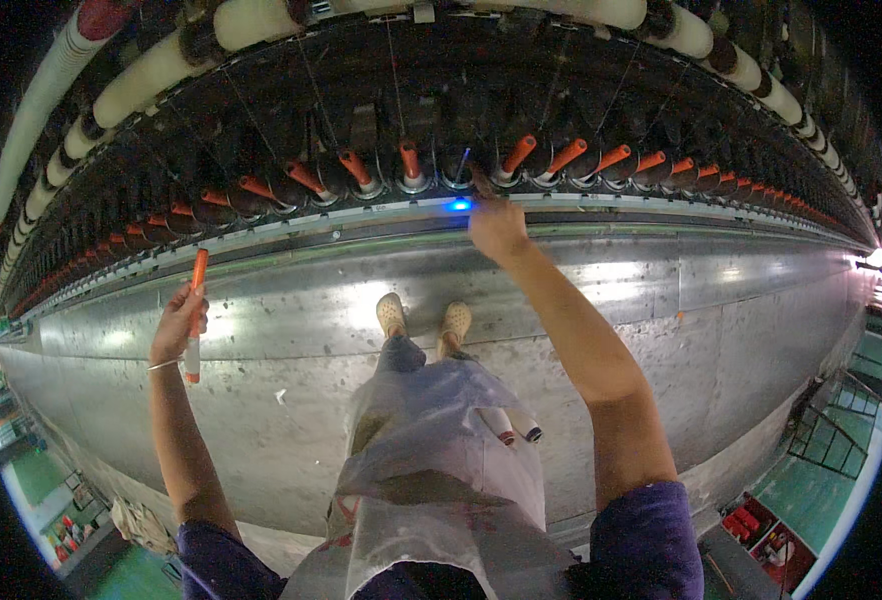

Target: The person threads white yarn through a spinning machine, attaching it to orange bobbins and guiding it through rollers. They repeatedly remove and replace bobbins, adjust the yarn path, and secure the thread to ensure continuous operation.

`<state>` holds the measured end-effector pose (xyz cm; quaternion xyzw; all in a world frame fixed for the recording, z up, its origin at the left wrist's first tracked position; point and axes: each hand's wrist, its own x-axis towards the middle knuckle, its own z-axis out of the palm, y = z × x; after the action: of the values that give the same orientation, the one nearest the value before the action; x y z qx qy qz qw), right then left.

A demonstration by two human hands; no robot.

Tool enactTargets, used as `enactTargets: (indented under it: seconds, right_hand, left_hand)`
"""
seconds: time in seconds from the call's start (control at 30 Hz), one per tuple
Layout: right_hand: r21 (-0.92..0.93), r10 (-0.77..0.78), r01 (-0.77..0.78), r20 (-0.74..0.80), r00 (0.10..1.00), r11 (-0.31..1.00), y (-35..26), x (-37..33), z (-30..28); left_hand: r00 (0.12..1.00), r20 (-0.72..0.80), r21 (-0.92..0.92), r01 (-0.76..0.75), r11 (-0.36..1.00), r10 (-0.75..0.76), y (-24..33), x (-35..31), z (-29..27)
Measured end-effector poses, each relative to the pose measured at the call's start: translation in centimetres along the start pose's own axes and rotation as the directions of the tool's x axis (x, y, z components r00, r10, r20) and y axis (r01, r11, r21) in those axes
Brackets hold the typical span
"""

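From the head camera, looking down along my own body, my left hand (176, 322) is closed round an orange bobbin (196, 313), held upright out to my left, its white lower end sticking out below my fist and its orange top above it. My right hand (497, 230) is stretched forward to the spinning frame (521, 290), up at the row of orange spindles (410, 163), its fingers reaching in at one spindle just beside a blue light (460, 204) on the rail; the fingers are bunched, but I cannot tell whether they pinch anything or merely touch it. The spindles run left and right in a long bent line, each tilted away from the middle by the lens, with thin threads rising from them toward the cream rolls (261, 25) along the top. Below the rail the frame's metal panel is dull and scuffed. My feet in pale shoes (424, 320) stand close against its foot. An apron (431, 450) of pale plastic hangs in front of me, and two more bobbins (511, 425) poke out of its pocket, white with dark tips, lying side by side near my right forearm.
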<state>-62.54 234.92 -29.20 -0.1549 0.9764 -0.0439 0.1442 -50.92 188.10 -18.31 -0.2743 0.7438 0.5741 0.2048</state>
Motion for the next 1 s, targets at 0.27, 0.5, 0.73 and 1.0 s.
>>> enactTargets:
  seconds: [0.27, 0.5, 0.73, 1.0]
  right_hand:
    - [0.459, 0.379, -0.020, -0.707, 0.597, 0.888, -1.8, 0.3, 3.2]
    - [0.834, 0.770, 0.330, 0.165, 0.616, -0.443, -3.9, -1.3, 1.4]
    - [0.720, 0.175, 0.358, -0.551, 0.816, 0.595, -6.5, -12.7, -5.7]
    - [0.700, 0.297, 0.515, -0.420, 0.857, -0.495, -2.2, -22.7, -11.5]
  left_hand:
    - [0.998, -0.058, 0.122, -0.008, 0.993, 0.015, -3.6, 3.1, 0.6]
    - [0.979, -0.092, -0.060, -0.188, 0.980, 0.182, -0.4, 0.1, 8.1]
    - [0.779, 0.195, 0.162, -0.624, 0.764, 0.596, 5.4, -5.5, 23.9]
    - [0.783, 0.378, 0.129, -0.574, 0.809, 0.495, 13.7, -11.5, 29.1]
